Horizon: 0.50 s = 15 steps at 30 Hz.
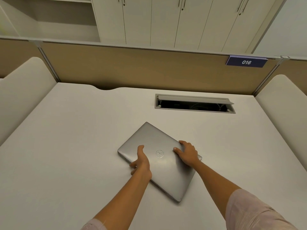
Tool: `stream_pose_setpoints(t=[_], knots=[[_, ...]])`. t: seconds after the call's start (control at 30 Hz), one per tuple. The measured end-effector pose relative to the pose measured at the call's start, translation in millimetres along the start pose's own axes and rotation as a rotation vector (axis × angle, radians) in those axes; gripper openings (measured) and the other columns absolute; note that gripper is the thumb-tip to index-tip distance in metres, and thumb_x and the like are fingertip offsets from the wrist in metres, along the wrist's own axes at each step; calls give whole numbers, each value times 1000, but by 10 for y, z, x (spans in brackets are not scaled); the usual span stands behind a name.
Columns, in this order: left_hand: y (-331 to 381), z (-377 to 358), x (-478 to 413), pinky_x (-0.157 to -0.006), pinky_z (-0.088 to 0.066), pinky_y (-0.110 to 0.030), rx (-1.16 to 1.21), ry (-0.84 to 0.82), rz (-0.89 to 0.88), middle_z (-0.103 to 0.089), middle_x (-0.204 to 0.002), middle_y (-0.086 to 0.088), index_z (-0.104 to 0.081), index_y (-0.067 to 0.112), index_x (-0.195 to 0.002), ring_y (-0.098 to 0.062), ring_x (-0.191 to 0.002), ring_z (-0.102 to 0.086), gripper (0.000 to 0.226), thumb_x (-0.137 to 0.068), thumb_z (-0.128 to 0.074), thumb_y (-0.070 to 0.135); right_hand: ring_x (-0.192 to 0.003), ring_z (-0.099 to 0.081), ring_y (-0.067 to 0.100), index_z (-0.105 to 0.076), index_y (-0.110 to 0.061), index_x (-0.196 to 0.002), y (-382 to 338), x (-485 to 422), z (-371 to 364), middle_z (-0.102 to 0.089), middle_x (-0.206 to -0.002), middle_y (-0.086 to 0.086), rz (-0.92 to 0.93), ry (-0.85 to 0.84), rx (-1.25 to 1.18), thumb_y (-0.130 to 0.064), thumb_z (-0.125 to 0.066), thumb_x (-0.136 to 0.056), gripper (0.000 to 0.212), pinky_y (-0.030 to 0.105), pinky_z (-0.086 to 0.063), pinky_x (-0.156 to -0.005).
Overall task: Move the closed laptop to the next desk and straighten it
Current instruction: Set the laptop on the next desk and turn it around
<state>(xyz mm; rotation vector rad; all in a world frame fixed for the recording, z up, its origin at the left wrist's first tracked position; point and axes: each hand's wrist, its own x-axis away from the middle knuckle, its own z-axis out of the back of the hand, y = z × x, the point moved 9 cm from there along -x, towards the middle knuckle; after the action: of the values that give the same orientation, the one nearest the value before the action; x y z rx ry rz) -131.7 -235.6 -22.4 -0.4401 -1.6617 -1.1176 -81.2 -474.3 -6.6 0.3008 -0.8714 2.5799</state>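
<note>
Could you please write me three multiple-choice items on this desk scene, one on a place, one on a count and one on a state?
1. Where is the open grey cable hatch relative to the closed silver laptop?
A. Beyond it, nearer the partition
B. Under it
C. Nearer the person

2. How many hands touch the laptop?
A. None
B. One
C. Two

3. How does the laptop lie on the white desk?
A. Open
B. Closed, askew
C. Closed, square to the edge

Key: 1 A, the hatch sits by the tan partition. 2 C, the left hand and right hand both grip it. 3 B, its corners point diagonally.
</note>
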Motion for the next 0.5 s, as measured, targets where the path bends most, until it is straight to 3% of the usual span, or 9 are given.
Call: stream_pose_setpoints(t=[0.07,0.17,0.27,0.33,0.4,0.5], knots=[[13,-12,-26,-70,-30,-30,-10,-5,-8,-28,-81,-3,-35,11,-138,-17,-64,-31,92,-71,-56,72,-126,-49,29,-49,-20,-137,3,-4,2,-54,-134,10,-21,12,-24,-46,-58,-91,54,42,-38,-106],[47,-10,-42,-84,-29,-35,-9,1,-19,-38,-117,-5,-30,16,-143,-24,-93,-39,99,-67,-54,75,-119,-55,30,-58,-15,-130,44,11,29,-61,-126,9,-50,53,-102,-37,-56,-93,43,42,-43,-102],[182,-46,-79,-105,-27,-45,-112,13,-112,-31,-144,-7,-21,17,-151,-35,-125,-36,103,-71,-52,73,-93,-63,27,-68,-13,-95,128,84,77,-69,-91,5,-105,122,-243,-33,-51,-95,27,37,-50,-85],[237,-103,-86,-105,-27,-48,-193,8,-134,-33,-135,-12,-21,22,-150,-34,-119,-37,101,-70,-50,76,-69,-55,25,-51,-16,-62,212,137,102,-55,-63,0,-175,170,-275,-36,-47,-96,39,34,-45,-68],[289,-186,-89,-103,-28,-47,-253,-25,-143,-31,-127,-9,-17,30,-151,-30,-111,-35,103,-66,-48,80,-55,-46,22,-38,-15,-55,293,202,124,-45,-54,-1,-239,210,-264,-38,-45,-96,48,31,-38,-57],[433,-358,-107,-106,-27,-49,-355,-107,-205,-27,-139,-8,-14,33,-152,-31,-124,-31,104,-65,-48,80,-49,-44,17,-38,-15,-52,406,296,128,-45,-51,-1,-298,234,-284,-36,-47,-96,49,28,-34,-50]])
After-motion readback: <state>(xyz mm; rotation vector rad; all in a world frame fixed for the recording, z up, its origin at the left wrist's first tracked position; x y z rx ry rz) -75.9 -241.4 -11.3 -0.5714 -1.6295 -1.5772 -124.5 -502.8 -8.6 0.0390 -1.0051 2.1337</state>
